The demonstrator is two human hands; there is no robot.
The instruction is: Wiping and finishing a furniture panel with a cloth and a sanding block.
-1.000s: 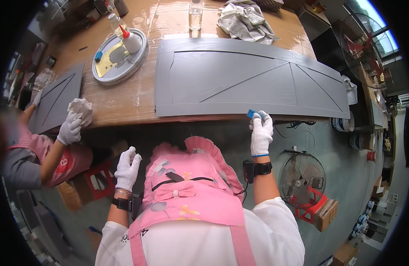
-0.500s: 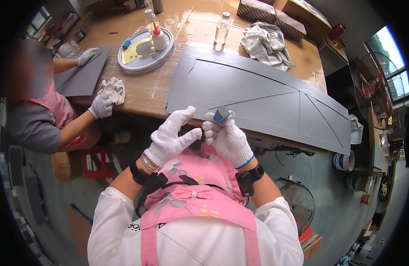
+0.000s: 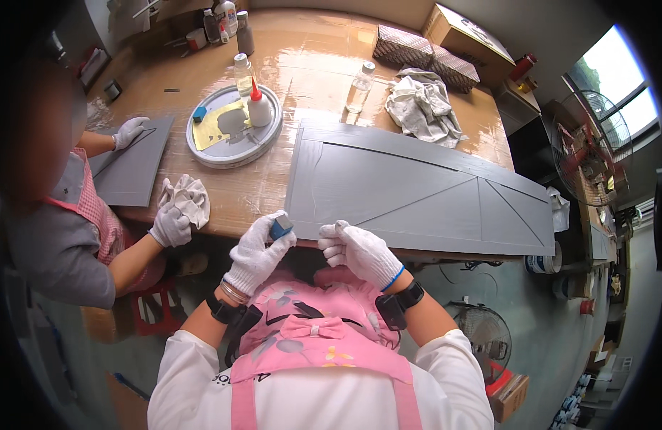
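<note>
My left hand point(image 3: 259, 251), in a white knit glove, grips a small blue block point(image 3: 281, 228) with a grey face between thumb and fingers. To its right, my gloved right hand point(image 3: 359, 251) has its fingers curled in, with nothing visible in them. Both hands are at the table's near edge, in front of a long grey panel point(image 3: 402, 193) with raised trim and diagonal grooves. Beyond my left hand, a round lid point(image 3: 234, 156) bears a yellow sheet point(image 3: 216, 136) with a grey patch, another blue block point(image 3: 199, 114) and a white bottle with a red nozzle point(image 3: 259, 107).
At left, a co-worker's gloved hand point(image 3: 172, 226) holds a cloth point(image 3: 187, 201) near a smaller grey panel point(image 3: 130, 175). A clear bottle point(image 3: 359, 89), crumpled rags point(image 3: 424, 107) and patterned boxes point(image 3: 402, 47) sit farther back. A floor fan point(image 3: 481, 333) stands at lower right.
The blue block has passed from my right hand to my left. My right hand has let go and curled its fingers. The view has shifted, so the table appears lower.
</note>
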